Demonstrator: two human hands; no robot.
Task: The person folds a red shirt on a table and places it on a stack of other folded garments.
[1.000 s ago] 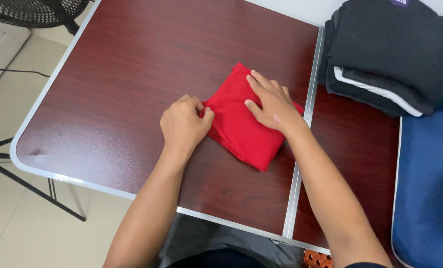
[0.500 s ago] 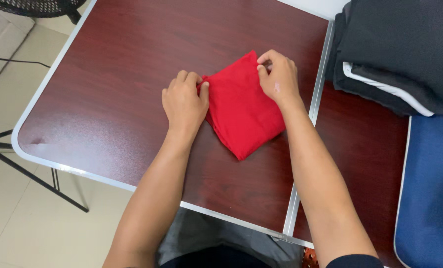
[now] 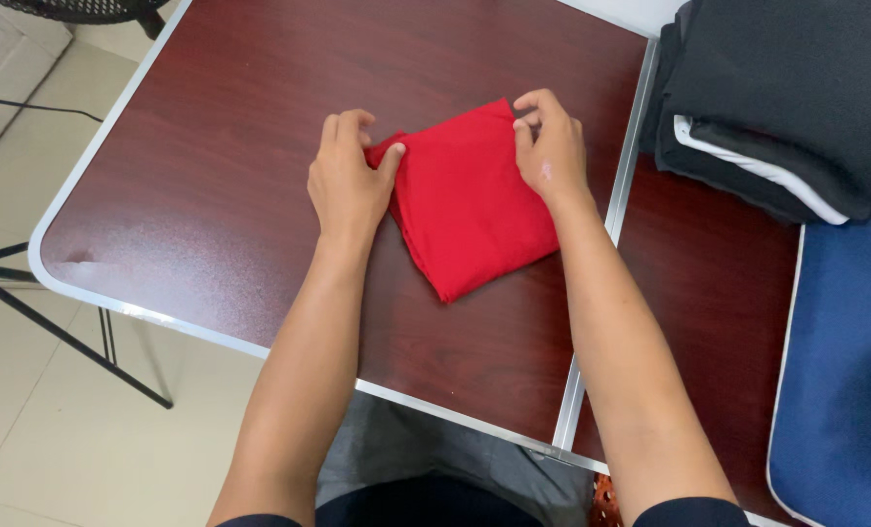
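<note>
- Your folded cloth (image 3: 475, 200) lies on the table (image 3: 211, 146), near its right edge.
- Your left hand (image 3: 346, 185) and right hand (image 3: 551, 151) flank it.
- Stacked garments (image 3: 777, 98) sit beyond that edge.

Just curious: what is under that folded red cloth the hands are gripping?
The folded red cloth lies on the dark wood-look table. The left hand and right hand pinch its far corners. Whether anything lies beneath or inside the folds is hidden.
</note>
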